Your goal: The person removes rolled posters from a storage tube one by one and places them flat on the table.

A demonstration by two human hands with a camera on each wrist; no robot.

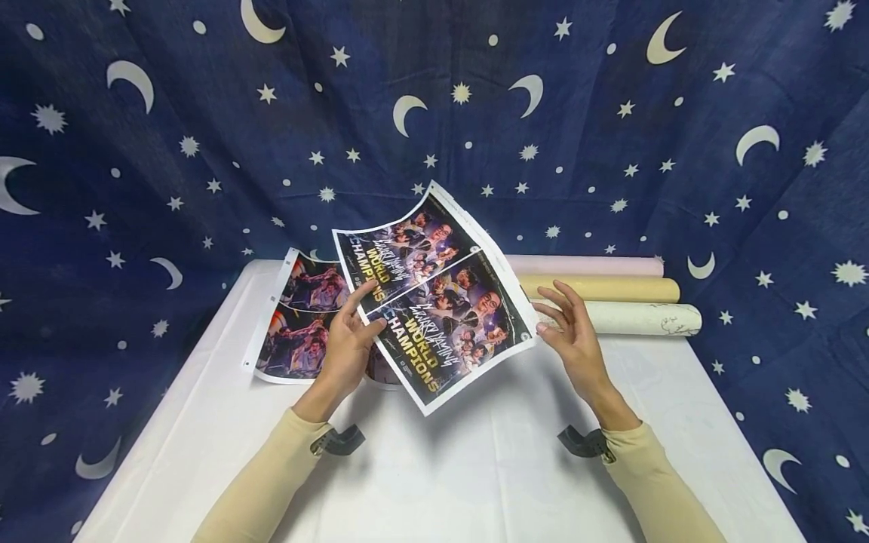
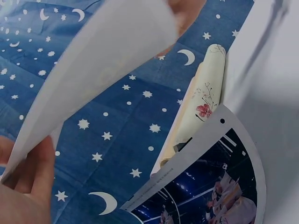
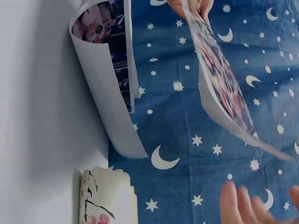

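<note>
Thumb and fingers of my left hand pinch the left edge of a printed poster sheet, held tilted above the table. It bears two group pictures with "World Champions" lettering, and its far end bends. In the left wrist view the sheet's white back faces the camera. My right hand is beside the sheet's right edge, fingers spread and loosely bent. The right wrist view has these right-hand fingers apart from the sheet. Behind my left hand, another printed sheet with dark stage pictures rests on the table.
Three rolls lie along the back right of the white-covered table: a pink roll, a yellow roll and a white flowered roll. The lower printed sheets curl up at their edge. A blue star-and-moon cloth hangs behind.
</note>
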